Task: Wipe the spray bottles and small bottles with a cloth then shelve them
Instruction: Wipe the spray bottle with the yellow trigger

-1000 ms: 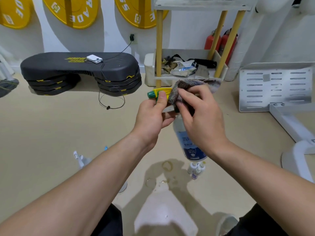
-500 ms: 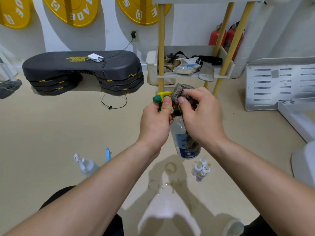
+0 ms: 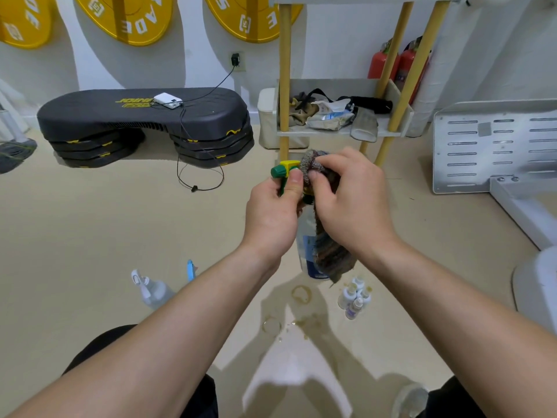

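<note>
Grip: left hand (image 3: pixel 271 218) pinched the bottle (image 3: pixel 305 247) at its green trigger, thumb up by the sprayer head; right hand (image 3: pixel 352 206) pinched the cloth (image 3: pixel 328 251) against the head's back.
Bottle: held in the air, nearly upright, in front of the shelf (image 3: pixel 331 132).
Writing: blue label mostly behind the cloth, unreadable; yellow plates (image 3: pixel 126 16) showed "ADE" and "5"; step (image 3: pixel 141 113) carried a yellow logo, upside down and illegible.
Floor: small bottles (image 3: pixel 354 297) clustered below the cloth; a second sprayer (image 3: pixel 150 291) lay well to their left.
Change: a second earlier the bottle tilted with its label exposed; now it hung straighter, with the cloth draped over the label.
</note>
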